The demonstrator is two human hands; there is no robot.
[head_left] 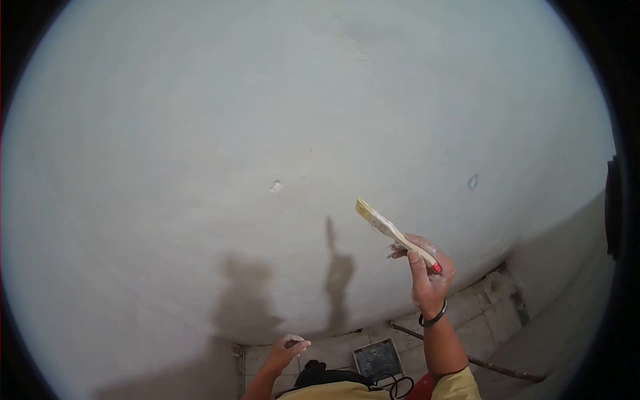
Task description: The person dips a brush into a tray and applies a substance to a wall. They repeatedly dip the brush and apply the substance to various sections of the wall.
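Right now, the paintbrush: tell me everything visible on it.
The paintbrush is flat, with pale yellowish bristles, a light wooden-looking handle smeared white and a red end. The right hand grips its lower handle; bristles tilt up-left toward the white wall. Its shadow falls apart to the left, so it seems off the wall.

The right hand (430, 270) is hovering high in front of the person, with the forearm (443, 347) standing almost upright from the lower edge of the view and the wrist (432, 308) tilting a little to the left. Its fingers (417, 263) are curling tight in a grip, and white stains are showing on the skin. The left hand (288, 348) is hanging much lower, fingers bending loosely, gripping nothing
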